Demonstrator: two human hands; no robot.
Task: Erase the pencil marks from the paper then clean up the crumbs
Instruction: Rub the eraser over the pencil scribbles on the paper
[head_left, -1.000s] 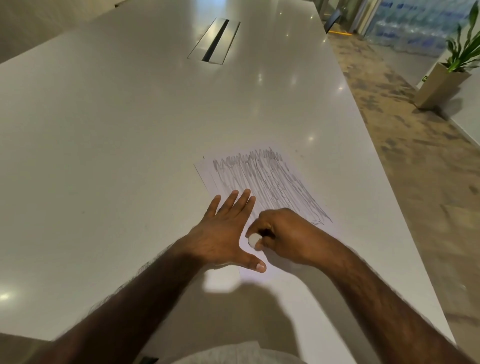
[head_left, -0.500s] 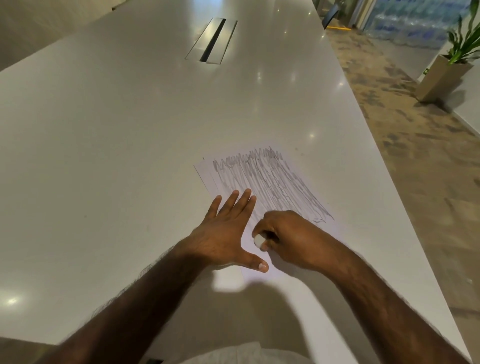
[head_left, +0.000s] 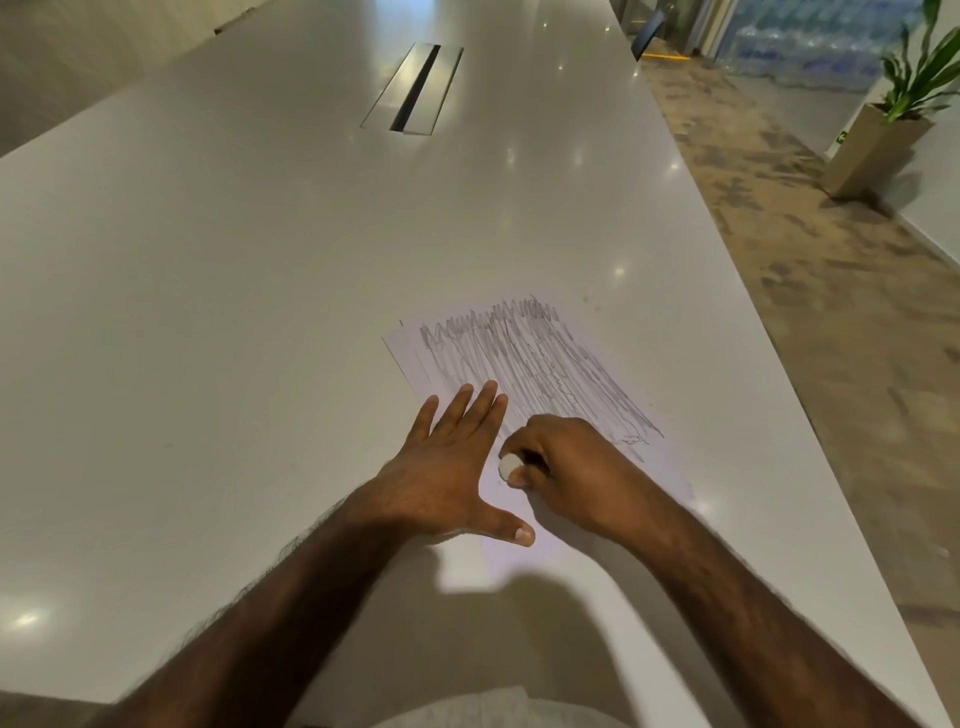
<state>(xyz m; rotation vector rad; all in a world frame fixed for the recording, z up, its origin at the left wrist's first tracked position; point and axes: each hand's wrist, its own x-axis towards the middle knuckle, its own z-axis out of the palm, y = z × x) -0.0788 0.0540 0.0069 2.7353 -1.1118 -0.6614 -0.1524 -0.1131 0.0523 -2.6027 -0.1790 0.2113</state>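
While the flat-fingered left hand (head_left: 447, 467) pins the white rectangular paper sheet (head_left: 602, 384) to the glossy white table (head_left: 260, 260), the right hand (head_left: 566, 467) pinches a small white rounded eraser (head_left: 509, 464) against it; grey pencil scribble (head_left: 530, 358) lies at its 12 o'clock.

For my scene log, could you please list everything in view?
glossy table: one, white, fills most of the view
metal cable hatch: one, silver with dark slot, far middle of the table
sheet of scribbled paper: one, white with grey pencil marks, on the table before the person
small rounded eraser: one, white, against the paper
potted plant: one, green leaves in tan planter, on the floor far right
patterned floor: brown, right of the table
left hand: one, fingers flat on the paper's left part
right hand: one, gripping the eraser over the paper
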